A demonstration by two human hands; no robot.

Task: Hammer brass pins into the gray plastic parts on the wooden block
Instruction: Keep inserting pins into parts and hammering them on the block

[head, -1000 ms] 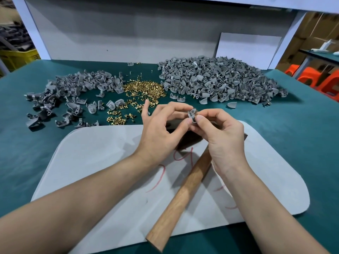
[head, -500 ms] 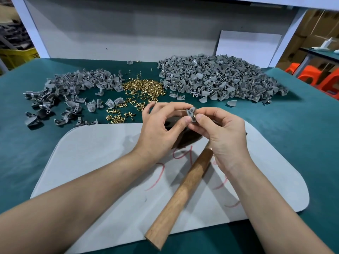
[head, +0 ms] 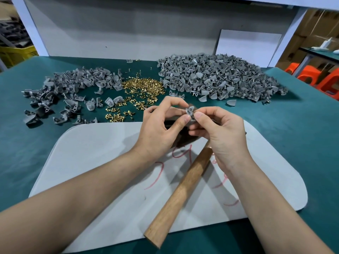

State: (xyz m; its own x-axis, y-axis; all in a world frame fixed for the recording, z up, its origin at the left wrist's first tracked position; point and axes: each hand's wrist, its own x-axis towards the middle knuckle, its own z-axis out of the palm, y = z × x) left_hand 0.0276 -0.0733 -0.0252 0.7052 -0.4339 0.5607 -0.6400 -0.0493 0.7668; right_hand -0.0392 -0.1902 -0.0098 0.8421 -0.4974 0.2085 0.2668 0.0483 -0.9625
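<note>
The left hand [head: 157, 132] and right hand [head: 223, 136] are pinching one gray plastic part [head: 190, 111] together, just above the dark wooden block [head: 185, 134]. They are probably seating a pin; next it needs setting down and the hammer [head: 179, 195] lifting off the mat [head: 95, 162]. Brass pins [head: 143, 87] are lying between heaps of gray parts [head: 220, 77] along the green surface's [head: 293, 125] far edge. Orange stools [head: 311, 76] are standing beyond its right corner.

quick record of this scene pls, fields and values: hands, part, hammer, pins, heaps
left hand: pinches gray plastic part
right hand: pinches the same part from the opposite side
hammer: lies on white mat, handle toward the person, not held
brass pins: loose pile on green table, between two heaps
right heap: gray parts, the larger
left heap: gray parts, smaller, more scattered
</note>
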